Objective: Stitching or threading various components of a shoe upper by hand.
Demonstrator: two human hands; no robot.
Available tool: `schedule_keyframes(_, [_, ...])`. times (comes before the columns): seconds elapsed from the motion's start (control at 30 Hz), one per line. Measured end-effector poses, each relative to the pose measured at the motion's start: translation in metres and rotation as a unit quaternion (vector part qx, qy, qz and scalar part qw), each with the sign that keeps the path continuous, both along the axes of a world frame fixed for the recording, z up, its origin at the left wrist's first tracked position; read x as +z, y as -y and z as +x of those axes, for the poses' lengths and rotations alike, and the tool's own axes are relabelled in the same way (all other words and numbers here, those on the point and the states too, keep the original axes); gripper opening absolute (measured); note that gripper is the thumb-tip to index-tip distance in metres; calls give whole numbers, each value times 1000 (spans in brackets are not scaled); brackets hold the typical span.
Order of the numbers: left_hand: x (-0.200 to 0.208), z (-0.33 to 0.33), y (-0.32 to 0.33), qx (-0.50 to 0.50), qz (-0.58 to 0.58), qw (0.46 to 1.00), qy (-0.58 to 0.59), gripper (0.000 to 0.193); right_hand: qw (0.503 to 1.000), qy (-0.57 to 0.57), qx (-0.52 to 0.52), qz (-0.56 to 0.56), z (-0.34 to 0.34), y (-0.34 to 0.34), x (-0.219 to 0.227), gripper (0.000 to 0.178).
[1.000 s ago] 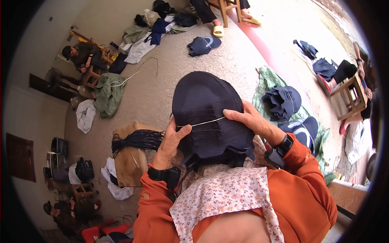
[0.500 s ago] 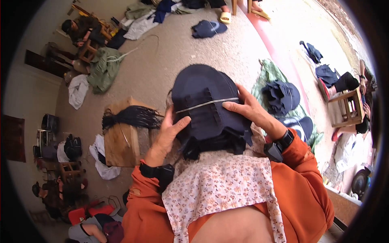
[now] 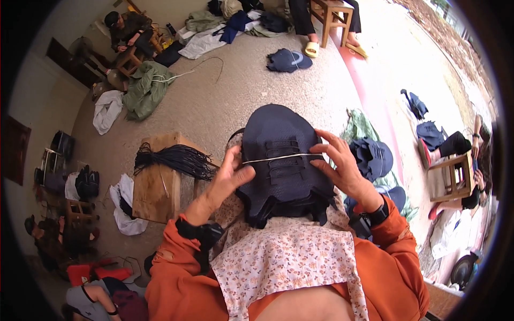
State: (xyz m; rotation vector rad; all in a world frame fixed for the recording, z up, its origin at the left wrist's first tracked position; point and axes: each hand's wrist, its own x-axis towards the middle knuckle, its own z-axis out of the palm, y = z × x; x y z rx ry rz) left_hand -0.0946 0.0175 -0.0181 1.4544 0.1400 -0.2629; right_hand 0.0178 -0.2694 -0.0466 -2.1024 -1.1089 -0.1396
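Head — right hand looser at stack, contact unclear.

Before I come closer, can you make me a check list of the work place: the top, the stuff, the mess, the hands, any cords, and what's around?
Surface: floral apron, with the stack of dark pieces over it.
Job's things: pale band across the stack.
Clutter: wooden block bearing a black cord bundle; white cloth beside it.
Hands: left hand at the stack's left edge, right hand at its right; thumbs and fingers apart.
Cables: pale cord at the green sack; power cables, can't tell.
Surroundings: seated person upper left; wooden stool at the top.
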Motion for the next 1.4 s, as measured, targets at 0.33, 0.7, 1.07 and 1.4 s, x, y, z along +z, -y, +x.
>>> schedule_keyframes(0.33, [-17, 74, -3, 127, -77, 987, -66, 81, 990, 142, -21, -7, 1, -33, 2, 24])
schedule_keyframes(0.7, [-17, 50, 42, 162, 255, 943, 139, 78, 992, 118, -17, 45, -1, -15, 9, 18])
schedule_keyframes(1.07, [-37, 67, 30, 192, 369, 905, 84, 83, 993, 105, 37, 28, -18, -9, 14, 17])
schedule_keyframes(1.4, [-33, 43, 31, 192, 301, 909, 214, 72, 990, -24, 119, -71, -15, -9, 37, 27])
